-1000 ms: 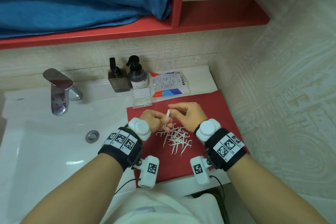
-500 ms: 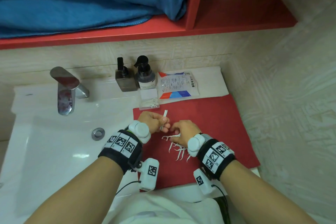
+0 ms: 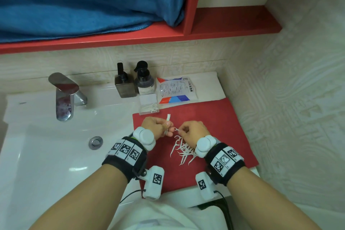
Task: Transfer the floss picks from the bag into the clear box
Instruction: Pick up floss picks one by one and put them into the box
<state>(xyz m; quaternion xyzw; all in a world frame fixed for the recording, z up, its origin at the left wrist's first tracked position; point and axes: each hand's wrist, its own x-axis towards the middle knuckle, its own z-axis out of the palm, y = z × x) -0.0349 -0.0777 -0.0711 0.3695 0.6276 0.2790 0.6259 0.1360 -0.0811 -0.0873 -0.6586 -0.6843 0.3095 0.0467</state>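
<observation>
A pile of white floss picks (image 3: 183, 150) lies on the red mat (image 3: 220, 127), partly hidden by my right wrist. My left hand (image 3: 155, 127) is closed on a small upright bundle of floss picks (image 3: 168, 118), whose ends stick up above the fingers. My right hand (image 3: 192, 131) pinches a single floss pick (image 3: 176, 129) right beside the left hand's fingers. The clear box (image 3: 148, 104) stands open at the mat's far left corner with a few picks inside. The printed floss bag (image 3: 175, 89) lies flat just right of the box.
Two dark pump bottles (image 3: 134, 82) stand behind the box against the wall. A chrome faucet (image 3: 64, 95) and the white sink with its drain (image 3: 95, 142) are to the left. A red shelf (image 3: 130, 37) with a blue towel (image 3: 84, 2) hangs overhead.
My right hand dropped from the left hand's bundle to the pile, then came back up with one pick beside the left hand. The camera has shifted, so the scene sits further right.
</observation>
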